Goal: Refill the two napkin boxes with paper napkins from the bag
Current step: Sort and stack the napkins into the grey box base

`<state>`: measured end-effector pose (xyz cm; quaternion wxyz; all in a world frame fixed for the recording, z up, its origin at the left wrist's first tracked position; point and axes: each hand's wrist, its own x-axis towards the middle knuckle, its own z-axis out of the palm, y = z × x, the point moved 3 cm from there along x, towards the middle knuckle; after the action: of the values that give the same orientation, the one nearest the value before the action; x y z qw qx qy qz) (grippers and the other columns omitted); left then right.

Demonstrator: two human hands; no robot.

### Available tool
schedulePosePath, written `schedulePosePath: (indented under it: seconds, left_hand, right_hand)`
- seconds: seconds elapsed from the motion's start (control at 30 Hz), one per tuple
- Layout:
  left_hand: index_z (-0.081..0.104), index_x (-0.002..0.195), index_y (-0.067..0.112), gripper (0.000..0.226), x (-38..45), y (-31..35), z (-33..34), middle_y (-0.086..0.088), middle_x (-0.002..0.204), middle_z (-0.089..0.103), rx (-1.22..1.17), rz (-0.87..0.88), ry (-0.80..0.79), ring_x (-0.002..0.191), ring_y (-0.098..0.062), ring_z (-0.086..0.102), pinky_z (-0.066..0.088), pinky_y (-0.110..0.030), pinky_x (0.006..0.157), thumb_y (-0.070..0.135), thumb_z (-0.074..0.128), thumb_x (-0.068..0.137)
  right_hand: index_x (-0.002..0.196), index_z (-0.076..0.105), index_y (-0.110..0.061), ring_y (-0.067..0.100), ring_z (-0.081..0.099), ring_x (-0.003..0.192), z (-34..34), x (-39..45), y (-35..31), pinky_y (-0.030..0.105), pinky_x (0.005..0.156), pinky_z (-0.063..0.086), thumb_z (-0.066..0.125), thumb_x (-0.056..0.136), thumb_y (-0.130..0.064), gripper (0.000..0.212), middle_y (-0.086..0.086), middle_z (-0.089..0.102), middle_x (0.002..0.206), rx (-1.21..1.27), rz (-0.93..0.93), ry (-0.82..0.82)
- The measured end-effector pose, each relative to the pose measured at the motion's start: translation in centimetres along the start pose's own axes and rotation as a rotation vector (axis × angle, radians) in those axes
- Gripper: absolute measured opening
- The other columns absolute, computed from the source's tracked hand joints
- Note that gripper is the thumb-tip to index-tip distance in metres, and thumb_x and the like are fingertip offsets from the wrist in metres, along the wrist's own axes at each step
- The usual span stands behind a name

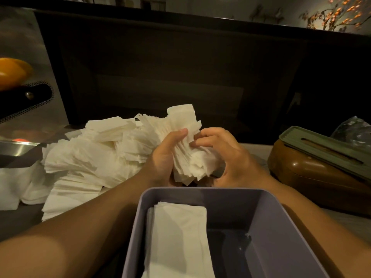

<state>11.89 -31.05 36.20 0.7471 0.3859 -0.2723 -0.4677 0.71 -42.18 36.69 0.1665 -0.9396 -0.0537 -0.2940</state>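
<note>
Left hand: the left hand (166, 157) grips a thick bunch of napkins (186, 141) from the left side, thumb laid across its face, fingers curled behind.
Right hand: the right hand (224, 155) pinches the same bunch from the right, fingertips (197, 144) pressed into the paper edges.
Bunch: held up off the table, fanned and uneven at the top, just beyond the far rim of the grey box.
Loose pile: a large heap of napkins (84, 157) lies on the table to the left, touching the held bunch.
Grey box: the open grey napkin box (267, 227) sits nearest the viewer; a flat stack of napkins (176, 237) fills its left half, the right half bare.
Second box: a brown napkin box (313, 177) stands to the right, its green slotted lid (325, 149) lying tilted on top.
Bag: a crumpled clear bag (353, 131) shows behind the brown box.
</note>
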Motion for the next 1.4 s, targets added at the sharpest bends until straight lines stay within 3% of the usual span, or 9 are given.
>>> schedulePosePath:
  seconds: [0.07,0.2,0.33,0.53,0.67,0.77,0.9,1.13,1.4]
  left_hand:
    - [0.065,0.103,0.007,0.031,0.0,0.0,-0.1,-0.013,0.09,0.07,0.002,-0.016,-0.041,0.081,-0.026,0.07,0.058,-0.036,0.074,0.033,0.061,0.085]
    - [0.06,0.121,0.01,0.062,0.2,0.0,-0.7,-0.019,0.109,0.069,0.104,-0.05,0.06,0.103,-0.035,0.067,0.049,-0.049,0.099,0.038,0.077,0.069]
    - [0.066,0.101,0.013,0.039,0.4,0.1,-0.5,-0.011,0.089,0.073,0.15,-0.025,0.035,0.082,-0.024,0.07,0.052,-0.039,0.086,0.039,0.066,0.072]
    - [0.067,0.103,0.013,0.044,0.1,0.2,-0.6,-0.01,0.091,0.074,0.13,-0.015,0.04,0.086,-0.026,0.071,0.054,-0.043,0.089,0.042,0.06,0.071]
    - [0.063,0.117,0.007,0.051,0.2,0.1,-0.3,-0.016,0.102,0.069,0.061,-0.068,0.003,0.092,-0.03,0.068,0.049,-0.047,0.095,0.04,0.064,0.078]
    - [0.059,0.114,0.012,0.047,0.3,0.1,0.1,-0.014,0.088,0.07,0.025,-0.089,-0.054,0.078,-0.027,0.071,0.058,-0.042,0.077,0.039,0.054,0.075]
    - [0.057,0.109,0.016,0.042,0.2,-0.2,0.4,-0.009,0.08,0.072,0.02,-0.133,-0.127,0.069,-0.022,0.072,0.059,-0.036,0.067,0.04,0.05,0.075]
    - [0.062,0.101,0.017,0.038,0.2,-0.4,0.7,-0.006,0.077,0.074,0.037,-0.119,-0.149,0.064,-0.02,0.072,0.059,-0.029,0.057,0.039,0.053,0.071]
    - [0.055,0.106,0.021,0.037,0.7,-0.6,0.7,-0.003,0.077,0.072,0.099,-0.149,-0.211,0.069,-0.019,0.07,0.059,-0.031,0.064,0.042,0.057,0.076]
  right_hand:
    - [0.141,0.045,-0.034,0.01,0.046,0.136,-0.6,-0.4,0.1,0.025,0.11,0.045,0.081,0.076,-0.026,0.074,-0.008,0.046,0.145,0.039,0.027,-0.04]
    - [0.134,0.055,-0.04,0.004,0.054,0.132,-1.6,-1.1,0.2,0.026,0.106,0.05,0.07,0.088,-0.031,0.049,-0.015,0.06,0.14,0.223,0.151,0.002]
    - [0.119,0.066,-0.044,0.004,0.055,0.132,-1.6,-0.9,0.2,0.039,0.108,0.051,0.064,0.089,-0.032,0.032,-0.023,0.065,0.132,0.396,0.296,0.006]
    - [0.118,0.064,-0.047,-0.008,0.053,0.127,-1.7,-1.1,-0.6,0.015,0.103,0.047,0.05,0.091,-0.035,0.032,-0.035,0.062,0.128,0.549,0.411,-0.067]
    - [0.106,0.065,-0.037,-0.004,0.069,0.096,-3.0,-0.9,-1.2,0.019,0.075,0.059,0.047,0.099,-0.032,0.02,-0.024,0.074,0.097,0.695,0.508,0.264]
    - [0.107,0.067,-0.03,0.014,0.075,0.094,-4.5,-1.2,-0.8,0.028,0.071,0.061,0.055,0.092,-0.034,0.02,-0.007,0.078,0.095,1.047,0.565,0.55]
    - [0.103,0.073,-0.023,0.023,0.075,0.083,-4.7,-1.3,-1.2,0.036,0.068,0.063,0.075,0.058,-0.041,0.048,0.006,0.076,0.087,1.368,0.581,0.461]
    - [0.101,0.069,-0.031,0.002,0.07,0.09,-3.9,0.7,-1.4,0.016,0.067,0.056,0.061,0.097,-0.022,0.013,-0.019,0.073,0.091,0.7,0.523,0.259]
    - [0.097,0.069,-0.031,-0.001,0.066,0.092,-2.4,0.8,-1.2,0.013,0.07,0.056,0.071,0.091,-0.027,0.008,-0.021,0.069,0.092,0.504,0.532,0.41]
